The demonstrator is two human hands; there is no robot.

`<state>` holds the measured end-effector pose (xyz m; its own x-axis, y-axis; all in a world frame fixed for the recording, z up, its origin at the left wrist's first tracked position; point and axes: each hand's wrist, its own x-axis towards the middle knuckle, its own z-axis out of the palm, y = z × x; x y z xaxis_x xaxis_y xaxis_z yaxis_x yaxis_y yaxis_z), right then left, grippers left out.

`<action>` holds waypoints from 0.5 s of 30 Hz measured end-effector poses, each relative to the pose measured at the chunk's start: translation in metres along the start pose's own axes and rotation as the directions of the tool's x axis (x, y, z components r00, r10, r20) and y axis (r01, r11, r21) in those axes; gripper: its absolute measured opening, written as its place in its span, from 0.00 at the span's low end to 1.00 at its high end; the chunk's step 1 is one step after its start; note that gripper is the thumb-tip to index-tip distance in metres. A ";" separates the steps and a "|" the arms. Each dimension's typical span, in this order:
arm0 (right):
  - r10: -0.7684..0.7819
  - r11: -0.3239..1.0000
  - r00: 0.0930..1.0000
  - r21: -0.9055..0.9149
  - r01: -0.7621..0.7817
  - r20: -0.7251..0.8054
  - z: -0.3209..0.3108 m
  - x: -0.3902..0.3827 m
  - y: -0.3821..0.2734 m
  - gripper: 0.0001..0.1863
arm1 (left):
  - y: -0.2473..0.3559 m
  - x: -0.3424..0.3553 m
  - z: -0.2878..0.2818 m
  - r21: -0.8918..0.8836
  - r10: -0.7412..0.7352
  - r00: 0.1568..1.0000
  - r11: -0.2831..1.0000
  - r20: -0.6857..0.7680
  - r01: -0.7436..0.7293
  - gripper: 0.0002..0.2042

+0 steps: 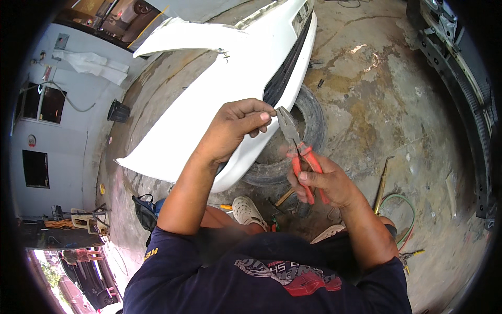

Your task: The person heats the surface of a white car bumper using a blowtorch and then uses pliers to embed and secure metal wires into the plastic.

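My right hand [334, 180] grips a pair of pliers [288, 127] by its red handles, with the metal jaws pointing up and to the left. At the jaw tips, my left hand [243, 123] is closed in a pinch between thumb and fingers. Whatever lies in that pinch is too small to make out. Beneath both hands a white car bumper [209, 94] with a dark grille strip stretches from the lower left to the top. It overlaps a worn black tyre [315, 118] on the floor.
A hammer [285, 197] and an orange-handled screwdriver [226, 207] lie by my feet. At right are a brass torch [381, 188] and a green hose [413, 209]. Dark car-front framework [460, 89] borders the far right. A black bucket [118, 111] stands near the left wall.
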<state>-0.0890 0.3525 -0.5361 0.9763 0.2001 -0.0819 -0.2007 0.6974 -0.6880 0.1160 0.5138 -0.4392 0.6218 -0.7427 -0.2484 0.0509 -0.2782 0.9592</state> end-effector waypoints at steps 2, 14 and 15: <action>0.007 0.999 1.000 -0.035 -0.007 -0.012 -0.001 0.001 -0.005 0.43 | 0.010 -0.001 -0.011 0.200 0.065 0.997 0.977 0.033 -0.070 0.09; 0.047 0.994 0.998 0.096 -0.052 0.052 -0.018 0.012 0.010 0.39 | 0.061 0.048 -0.079 0.906 0.558 0.820 0.403 -0.130 -0.130 0.10; 0.050 0.995 0.998 0.080 -0.053 0.041 -0.019 0.012 0.011 0.39 | 0.062 0.057 -0.087 0.924 0.602 0.785 0.366 -0.147 -0.108 0.10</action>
<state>-0.0776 0.3489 -0.5584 0.9610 0.2626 -0.0869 -0.2582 0.7387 -0.6227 0.2222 0.5073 -0.3818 0.6335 -0.6611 0.4020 -0.7707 -0.5848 0.2530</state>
